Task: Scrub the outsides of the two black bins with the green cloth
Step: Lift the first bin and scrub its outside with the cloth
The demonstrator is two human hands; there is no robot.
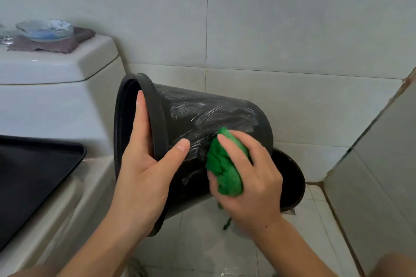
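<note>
Bins: two black; green cloth: one.

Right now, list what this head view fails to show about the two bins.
- Second bin: mostly hidden behind the held bin and right hand.
- Held bin's base and far side: turned away.
- Green cloth: partly covered by the right hand's fingers.
- Left hand fingers inside the rim: mostly hidden.

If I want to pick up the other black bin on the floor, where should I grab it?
Probably by its rim. The second bin stands upright on the floor tiles with its mouth facing up, so reach down from above and hook fingers over the rim, thumb outside, as the left hand does on the tilted bin. Its sides are mostly hidden.
</note>
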